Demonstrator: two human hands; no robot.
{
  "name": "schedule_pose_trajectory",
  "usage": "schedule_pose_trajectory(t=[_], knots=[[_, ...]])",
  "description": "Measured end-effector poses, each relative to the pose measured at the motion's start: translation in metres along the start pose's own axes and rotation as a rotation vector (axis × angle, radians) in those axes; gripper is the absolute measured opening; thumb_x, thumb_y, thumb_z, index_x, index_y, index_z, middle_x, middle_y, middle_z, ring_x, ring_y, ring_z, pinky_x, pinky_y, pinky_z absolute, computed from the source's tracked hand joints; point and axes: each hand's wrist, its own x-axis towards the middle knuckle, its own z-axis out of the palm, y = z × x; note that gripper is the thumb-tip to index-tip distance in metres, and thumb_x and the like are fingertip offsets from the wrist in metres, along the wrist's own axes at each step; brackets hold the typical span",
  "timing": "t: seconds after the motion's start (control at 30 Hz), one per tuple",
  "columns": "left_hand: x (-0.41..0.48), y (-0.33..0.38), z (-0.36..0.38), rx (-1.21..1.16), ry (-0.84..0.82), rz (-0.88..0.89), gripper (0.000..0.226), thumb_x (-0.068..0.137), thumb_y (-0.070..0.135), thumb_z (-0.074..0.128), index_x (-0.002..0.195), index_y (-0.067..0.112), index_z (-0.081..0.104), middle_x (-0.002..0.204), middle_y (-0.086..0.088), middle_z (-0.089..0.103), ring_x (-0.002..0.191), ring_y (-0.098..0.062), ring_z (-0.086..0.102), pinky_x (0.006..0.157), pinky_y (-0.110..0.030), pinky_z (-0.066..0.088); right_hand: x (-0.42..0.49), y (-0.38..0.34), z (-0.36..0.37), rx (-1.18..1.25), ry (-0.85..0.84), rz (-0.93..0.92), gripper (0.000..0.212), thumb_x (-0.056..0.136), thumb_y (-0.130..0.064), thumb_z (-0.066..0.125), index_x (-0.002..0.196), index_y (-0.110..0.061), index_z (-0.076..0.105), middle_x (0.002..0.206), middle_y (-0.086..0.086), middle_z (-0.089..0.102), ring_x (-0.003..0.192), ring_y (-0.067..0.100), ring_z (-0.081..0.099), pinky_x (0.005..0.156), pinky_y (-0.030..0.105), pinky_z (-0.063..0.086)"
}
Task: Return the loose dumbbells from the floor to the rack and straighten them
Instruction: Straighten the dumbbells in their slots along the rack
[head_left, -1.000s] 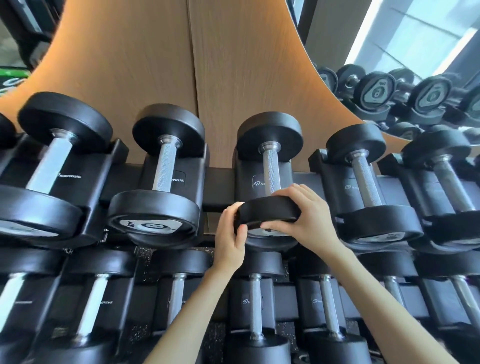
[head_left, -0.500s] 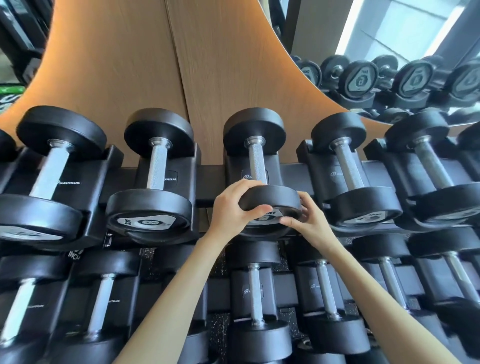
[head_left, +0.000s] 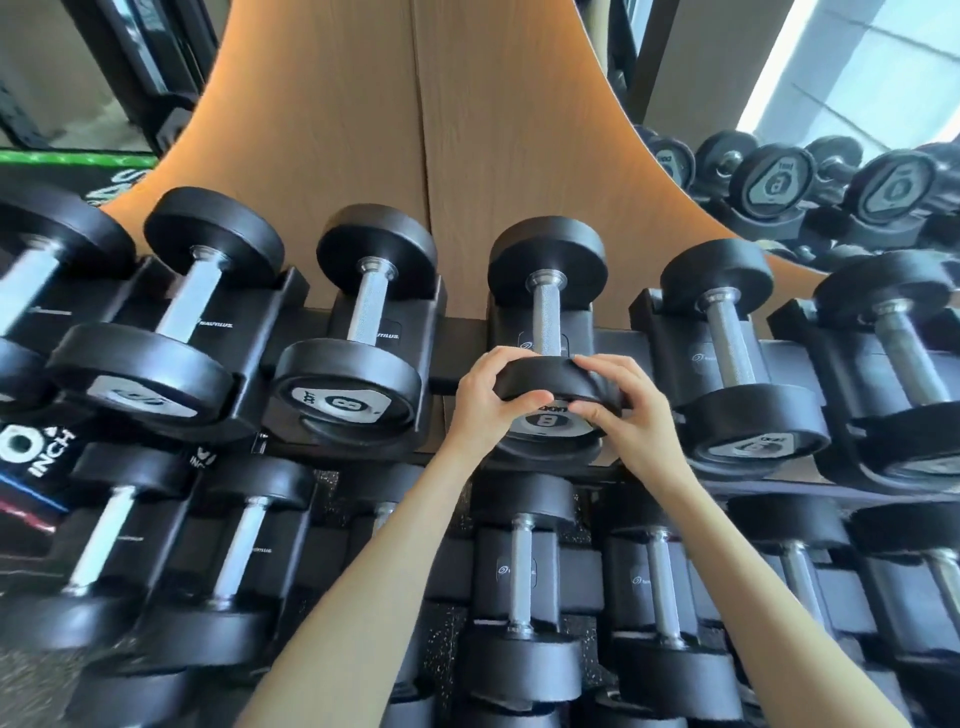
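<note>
A black dumbbell (head_left: 546, 306) marked 8, with a steel handle, lies in a cradle on the upper tier of the black rack (head_left: 452, 358). Both hands grip its near head. My left hand (head_left: 488, 400) wraps the left side of that head, thumb under the front face. My right hand (head_left: 628, 410) holds the right side, fingers curled over the rim. The far head rests against the wooden wall panel. The number plate on the near face shows partly between my thumbs.
Other dumbbells fill the upper tier left (head_left: 358, 353) and right (head_left: 737, 364), and a lower tier (head_left: 519, 587) sits below my forearms. A mirror (head_left: 831, 104) at right reflects more weights. Speckled rubber floor (head_left: 441, 639) shows under the rack.
My right hand has moved from under the near head up onto its right rim. The left hand stays on the left side. The camera view has shifted left.
</note>
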Motion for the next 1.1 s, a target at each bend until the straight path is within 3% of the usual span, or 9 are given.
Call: schedule_pose_trajectory(t=[0.17,0.3,0.47,0.6,0.9,1.1], knots=[[-0.01,0.013,-0.012,0.082,-0.093,-0.077,0.043,0.078,0.042,0.069,0.115,0.026,0.055,0.116,0.005,0.057,0.111,-0.013,0.052,0.095,-0.025,0.041,0.0,-0.023,-0.012,-0.22,-0.076,0.009,0.046,0.077,-0.014,0.073,0.121,-0.019,0.059,0.114,-0.01,0.056,0.101,-0.006,0.051,0.09,0.011,0.038],[-0.026,0.032,-0.045,0.426,-0.138,0.02,0.042,0.09,0.034,0.061,0.128,0.018,0.053,0.127,0.002,0.054,0.12,-0.014,0.046,0.1,-0.03,0.037,-0.009,-0.031,-0.012,-0.584,-0.193,0.003,0.06,0.082,-0.026,0.069,0.137,-0.026,0.043,0.139,-0.005,0.044,0.12,0.014,0.046,0.099,0.032,0.041],[-0.049,0.043,-0.111,0.817,0.012,0.34,0.038,0.088,0.024,0.063,0.124,0.012,0.058,0.125,-0.004,0.059,0.118,-0.021,0.051,0.1,-0.035,0.04,-0.019,-0.06,0.012,-0.856,-0.078,-0.222,0.055,0.085,-0.022,0.065,0.135,-0.014,0.045,0.14,0.008,0.047,0.131,0.026,0.041,0.11,0.044,0.028],[-0.069,0.024,-0.171,1.006,0.037,0.373,0.047,0.088,0.03,0.053,0.132,0.012,0.052,0.135,-0.007,0.052,0.125,-0.024,0.045,0.107,-0.037,0.033,-0.024,-0.079,0.057,-0.879,-0.004,-0.255,0.059,0.083,-0.021,0.065,0.137,-0.011,0.043,0.142,0.011,0.044,0.135,0.024,0.036,0.113,0.043,0.024],[-0.103,-0.026,-0.273,1.046,-0.162,0.333,0.062,0.084,0.032,0.066,0.138,0.009,0.045,0.14,-0.011,0.047,0.128,-0.029,0.043,0.109,-0.044,0.034,-0.065,-0.095,0.173,-0.883,-0.015,0.016,0.068,0.084,-0.021,0.066,0.143,-0.012,0.033,0.147,0.012,0.035,0.135,0.027,0.034,0.109,0.048,0.032],[-0.091,-0.028,-0.305,0.965,-0.203,0.388,0.063,0.082,0.029,0.068,0.137,0.007,0.046,0.138,-0.011,0.049,0.127,-0.029,0.045,0.107,-0.044,0.037,-0.064,-0.126,0.204,-0.875,-0.016,0.074,0.068,0.088,-0.025,0.061,0.145,-0.014,0.028,0.151,0.008,0.03,0.136,0.026,0.032,0.11,0.039,0.027]])
